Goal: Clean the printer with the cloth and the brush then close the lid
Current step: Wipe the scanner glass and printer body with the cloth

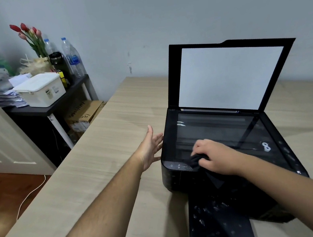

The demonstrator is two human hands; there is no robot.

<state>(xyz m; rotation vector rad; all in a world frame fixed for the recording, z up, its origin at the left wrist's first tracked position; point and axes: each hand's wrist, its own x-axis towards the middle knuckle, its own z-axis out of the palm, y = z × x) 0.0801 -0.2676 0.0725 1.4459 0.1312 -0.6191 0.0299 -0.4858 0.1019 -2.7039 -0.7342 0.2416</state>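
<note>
A black printer [272, 193] stands on the wooden table [107, 151], its scanner lid [229, 76] raised and showing a white inner pad. The scanner glass [219, 130] is exposed. My right hand [215, 157] presses a dark cloth [196, 161] onto the front left of the glass, near the control buttons. My left hand [151, 147] rests flat against the printer's left side, fingers spread. The output tray [218, 224] sticks out at the front. No brush is in sight.
A dark side table [56, 106] at the left carries a white plastic box [40, 89], papers, water bottles [72, 57] and tulips [29, 36]. Cardboard boxes [85, 115] sit underneath. A white cable [30, 195] runs over the wooden floor.
</note>
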